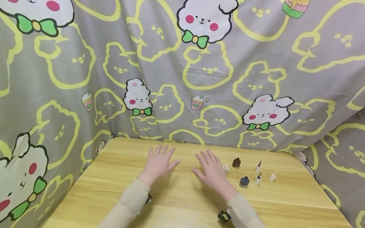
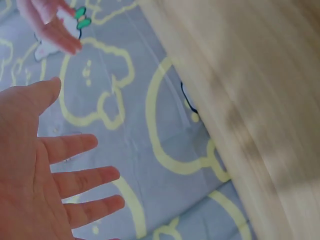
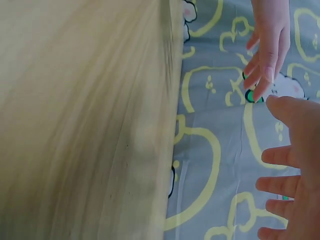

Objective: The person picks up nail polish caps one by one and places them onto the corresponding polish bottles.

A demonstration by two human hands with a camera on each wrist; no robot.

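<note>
Both hands hover over the wooden table with palms down and fingers spread, holding nothing. My left hand [image 1: 158,164] is at the middle left; its palm and fingers also show in the left wrist view. My right hand [image 1: 211,171] is nearest a pale nail polish bottle [image 1: 226,169], which it partly hides in the head view. Just right of that are a dark brown-red nail polish bottle [image 1: 236,163] and a dark blue one [image 1: 244,182], both uncapped. Farther right, three white caps stand with brushes pointing up: one at the back [image 1: 258,167], one in front [image 1: 258,180], one rightmost [image 1: 272,176].
The light wooden table [image 1: 182,202] has rounded far corners. A grey curtain [image 1: 171,72] with yellow outlines and white cartoon animals hangs behind it and along both sides. Dark wrist devices [image 1: 224,217] sit under the pale sleeves [image 1: 243,210].
</note>
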